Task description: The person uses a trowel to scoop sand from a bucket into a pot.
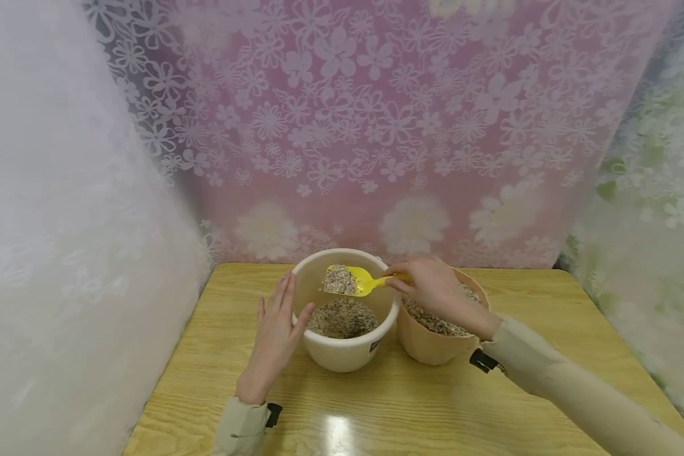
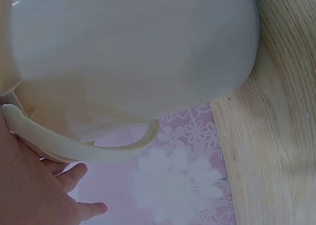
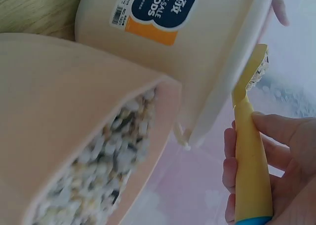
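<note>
My right hand (image 1: 430,288) grips the handle of a yellow scoop (image 3: 252,161), its thumb along one side and its fingers wrapped round the other. Pale mixed gravel (image 1: 339,280) fills the scoop's blade, which is over the mouth of a cream bucket (image 1: 344,361). Inside that bucket lies more gravel (image 1: 342,318), darker in the shade. My left hand (image 1: 275,335) rests against the bucket's left rim with straight, spread fingers, the thumb over the edge. Close by it, the bucket's carrying handle (image 2: 98,152) hangs in the left wrist view.
A peach-coloured tub (image 1: 427,348) of gravel stands just right of the bucket, beneath my right forearm. Both sit on a wood-grain table (image 1: 376,418). Flowered pink sheeting (image 1: 342,126) rises behind the table, and pale sheeting (image 1: 80,221) hangs at the left.
</note>
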### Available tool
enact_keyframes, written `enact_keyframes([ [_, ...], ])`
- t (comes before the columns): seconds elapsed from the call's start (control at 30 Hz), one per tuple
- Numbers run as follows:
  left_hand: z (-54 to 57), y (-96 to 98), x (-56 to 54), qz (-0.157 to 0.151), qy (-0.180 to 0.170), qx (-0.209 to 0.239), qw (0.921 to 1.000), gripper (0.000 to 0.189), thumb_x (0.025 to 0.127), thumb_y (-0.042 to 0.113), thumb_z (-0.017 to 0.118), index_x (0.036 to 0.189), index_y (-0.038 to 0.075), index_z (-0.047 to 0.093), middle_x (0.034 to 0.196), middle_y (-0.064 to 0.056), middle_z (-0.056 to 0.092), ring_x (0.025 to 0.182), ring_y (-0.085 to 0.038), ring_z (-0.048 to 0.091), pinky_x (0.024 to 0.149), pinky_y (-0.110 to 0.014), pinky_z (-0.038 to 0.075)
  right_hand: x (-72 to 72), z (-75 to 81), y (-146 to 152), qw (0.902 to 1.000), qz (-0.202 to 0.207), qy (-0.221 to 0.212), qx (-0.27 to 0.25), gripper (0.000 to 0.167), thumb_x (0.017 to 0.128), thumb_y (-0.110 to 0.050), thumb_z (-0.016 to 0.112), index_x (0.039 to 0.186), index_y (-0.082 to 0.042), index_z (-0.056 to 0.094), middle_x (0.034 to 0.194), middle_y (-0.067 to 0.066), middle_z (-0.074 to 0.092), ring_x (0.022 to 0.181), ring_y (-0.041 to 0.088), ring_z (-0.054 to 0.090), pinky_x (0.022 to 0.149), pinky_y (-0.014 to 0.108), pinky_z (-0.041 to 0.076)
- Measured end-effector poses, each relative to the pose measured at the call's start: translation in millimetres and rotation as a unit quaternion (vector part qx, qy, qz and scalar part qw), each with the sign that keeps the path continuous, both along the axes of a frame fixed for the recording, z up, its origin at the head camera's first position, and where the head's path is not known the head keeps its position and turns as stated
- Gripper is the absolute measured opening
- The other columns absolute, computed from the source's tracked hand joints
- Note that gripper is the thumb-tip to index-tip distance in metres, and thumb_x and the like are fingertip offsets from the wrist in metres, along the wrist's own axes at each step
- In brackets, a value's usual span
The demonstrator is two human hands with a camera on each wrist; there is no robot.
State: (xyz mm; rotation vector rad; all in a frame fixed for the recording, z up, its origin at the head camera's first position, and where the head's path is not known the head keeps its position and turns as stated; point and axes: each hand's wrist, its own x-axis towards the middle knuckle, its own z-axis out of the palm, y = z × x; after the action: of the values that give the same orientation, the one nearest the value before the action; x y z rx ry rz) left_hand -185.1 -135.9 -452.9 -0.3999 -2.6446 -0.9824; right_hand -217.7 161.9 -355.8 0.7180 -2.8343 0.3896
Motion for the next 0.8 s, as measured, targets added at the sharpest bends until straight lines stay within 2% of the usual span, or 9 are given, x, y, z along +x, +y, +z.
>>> enact_keyframes([
  [0.23,-0.6,-0.4,0.0,-0.006,-0.001,0.001,1.0,0.076,0.106,0.046,0.048,0.163,0.008,0.015,0.168,-0.013,0.019,0.155,-0.032,0.017,0.12,-0.067,0.001,11.2,7.4,41.5,0.9981,-0.048,0.012,-0.036,0.026,0.097,-0.03,0.07,0.117,-0.015,0.078,0.102,0.011,0.077,0.046,0.01,0.029,0.045,0.025,0.022],
  [0.37,-0.7,-2.1,0.8,-0.008,-0.003,0.002,1.0,0.076,0.106,0.046,0.048,0.163,0.009,0.015,0.168,-0.013,0.018,0.155,-0.032,0.016,0.12,-0.067,0.001,19.7,12.9,67.6,0.9968,-0.073,0.022,-0.025,0.027,0.098,-0.03,0.069,0.117,-0.013,0.077,0.109,0.016,0.075,0.046,0.012,0.036,0.045,0.027,0.025],
  [0.43,-0.3,-3.1,1.1,-0.008,-0.003,0.002,1.0,0.076,0.106,0.046,0.048,0.163,0.009,0.015,0.168,-0.013,0.018,0.155,-0.032,0.016,0.12,-0.067,0.0,23.9,14.8,79.5,0.9966,-0.077,0.022,-0.019,0.027,0.098,-0.028,0.069,0.117,-0.01,0.077,0.111,0.018,0.074,0.049,0.012,0.045,0.046,0.028,0.03],
  [0.5,0.4,-3.6,1.4,-0.007,-0.004,0.002,1.0,0.076,0.106,0.046,0.049,0.164,0.009,0.015,0.168,-0.014,0.019,0.155,-0.033,0.017,0.12,-0.067,0.0,27.5,15.2,90.8,0.9966,-0.079,0.02,-0.01,0.027,0.098,-0.027,0.068,0.117,-0.009,0.076,0.111,0.019,0.074,0.05,0.013,0.047,0.047,0.029,0.03],
  [0.8,1.5,-0.5,1.6,-0.01,-0.012,-0.002,0.9999,0.076,0.106,0.045,0.048,0.164,0.008,0.014,0.169,-0.013,0.017,0.155,-0.033,0.016,0.12,-0.068,0.0,40.1,13.9,124.9,0.9931,-0.101,0.016,0.059,0.028,0.097,-0.028,0.069,0.112,-0.006,0.078,0.086,0.011,0.075,0.047,0.01,0.042,0.044,0.028,0.028],
])
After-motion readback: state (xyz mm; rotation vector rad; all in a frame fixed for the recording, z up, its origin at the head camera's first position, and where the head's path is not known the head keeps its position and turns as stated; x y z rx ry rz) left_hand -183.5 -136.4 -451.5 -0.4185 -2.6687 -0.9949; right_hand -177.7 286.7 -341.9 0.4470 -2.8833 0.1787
